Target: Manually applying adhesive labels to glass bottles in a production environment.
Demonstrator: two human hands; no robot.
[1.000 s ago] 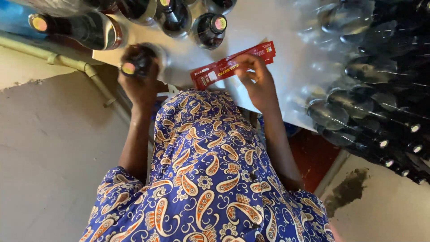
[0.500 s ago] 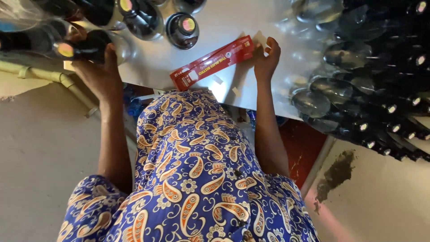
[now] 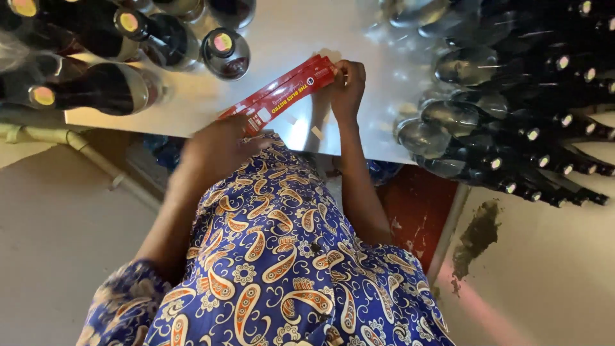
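Aligning red label strips [image 3: 282, 90] at upper centre on pale surface [image 3: 288, 32]: right hand [image 3: 348, 83] pinching far end, left hand [image 3: 218, 144] blurred, seemingly grasping near end. Next: steady, square placement.

I see glossy dark glass bottles [image 3: 160, 38], a smooth shiny tabletop [image 3: 288, 38], glossy red card strips [image 3: 282, 93], patterned cloth [image 3: 282, 256].

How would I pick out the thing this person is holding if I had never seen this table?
Find the shiny white table with dark bottles crowded at both ends. In the bare middle, the left hand and right hand hold a stack of long red strips. It is the only flat, red thing there.
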